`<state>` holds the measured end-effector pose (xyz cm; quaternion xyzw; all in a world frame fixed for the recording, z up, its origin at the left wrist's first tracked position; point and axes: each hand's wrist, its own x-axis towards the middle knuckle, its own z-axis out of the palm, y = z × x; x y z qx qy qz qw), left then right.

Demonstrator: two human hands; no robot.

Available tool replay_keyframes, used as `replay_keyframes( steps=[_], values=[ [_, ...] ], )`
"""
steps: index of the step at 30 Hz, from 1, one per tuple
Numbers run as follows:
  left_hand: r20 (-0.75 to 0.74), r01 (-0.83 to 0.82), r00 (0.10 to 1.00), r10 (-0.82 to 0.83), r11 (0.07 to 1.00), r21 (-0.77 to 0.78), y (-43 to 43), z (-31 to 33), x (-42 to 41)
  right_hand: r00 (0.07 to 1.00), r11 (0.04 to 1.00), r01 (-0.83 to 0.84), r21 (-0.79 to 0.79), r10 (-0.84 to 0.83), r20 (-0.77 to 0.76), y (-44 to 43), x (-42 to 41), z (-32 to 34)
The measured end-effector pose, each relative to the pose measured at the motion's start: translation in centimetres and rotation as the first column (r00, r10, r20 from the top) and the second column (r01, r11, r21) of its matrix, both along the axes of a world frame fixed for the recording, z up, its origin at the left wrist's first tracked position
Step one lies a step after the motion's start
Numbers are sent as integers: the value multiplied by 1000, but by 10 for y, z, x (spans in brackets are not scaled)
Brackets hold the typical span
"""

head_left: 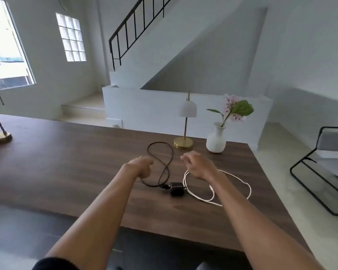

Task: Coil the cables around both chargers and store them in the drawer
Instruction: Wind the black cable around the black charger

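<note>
Black charger [176, 188] lies below both empty, loosely open hands' grip, untouched.

We see soft, cool daylight from the overexposed windows [8, 55] at left, a faint sheen on the dark tabletop [66, 162], slight blur on both hands, and wide-angle bending of the walls toward the edges.

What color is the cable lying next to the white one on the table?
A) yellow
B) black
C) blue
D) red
B: the thin black cable loops across the dark wooden table to a small black charger block, with the looped white cable on the block's other side.
</note>
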<state>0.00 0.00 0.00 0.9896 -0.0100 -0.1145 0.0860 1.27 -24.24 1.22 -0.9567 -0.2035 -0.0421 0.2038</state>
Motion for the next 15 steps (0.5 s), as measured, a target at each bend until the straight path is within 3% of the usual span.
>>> replay_keyframes(
  steps=[9,12,15],
  values=[
    [87,-48,995,55,996,-77,5,-43,-44,994,980,-64,-186,46,-100,13,-23,-71],
    [52,-111,991,123,976,-188,5,-58,-53,993,986,-53,-159,34,-116,16,-23,-82],
    [26,-173,980,196,912,-373,0,-73,-58,987,1000,6,-18,-9,-162,17,-27,-91]
  ],
)
